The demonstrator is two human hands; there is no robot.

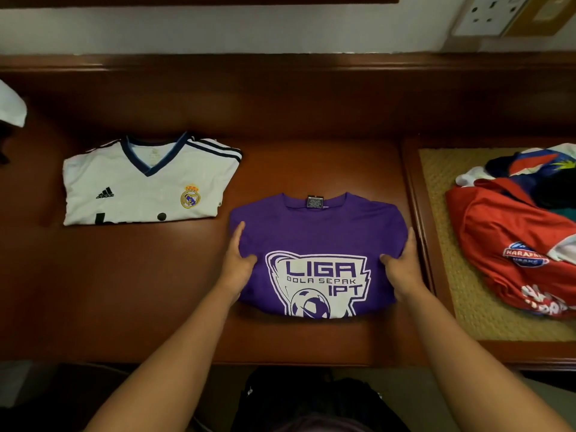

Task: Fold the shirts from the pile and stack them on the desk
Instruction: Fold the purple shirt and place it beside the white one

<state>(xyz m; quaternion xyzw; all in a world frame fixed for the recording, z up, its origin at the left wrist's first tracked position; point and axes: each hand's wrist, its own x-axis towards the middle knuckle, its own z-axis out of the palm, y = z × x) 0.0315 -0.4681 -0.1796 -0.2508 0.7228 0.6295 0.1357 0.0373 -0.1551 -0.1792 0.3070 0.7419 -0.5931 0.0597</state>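
At frame centre, on the desk, lay the purple shirt, folded to a neat rectangle, collar tag toward the wall, white logo facing up. Left hand gripped its left edge, thumb on top of the cloth and fingers along or under the side; right hand did the same on the right edge. Both hands held the shirt, not flat-pressing it. How far the fingers went under the cloth could not be told.

In the upper left of the frame sat the white shirt, already folded, well apart from the purple one, with nothing on it. At the right edge of the frame, on a woven mat, was the pile: a red shirt on top, more coloured ones crumpled under it, still unfolded.

Step in hand, by my read: folding of the purple shirt was done, and the two-sided grip looked set for a lift-and-carry. Next move likely called for raising it level, with both edges supported so the fold would not spring open, moving it up-left and setting it square on the white shirt. Then back to the pile for the red one.
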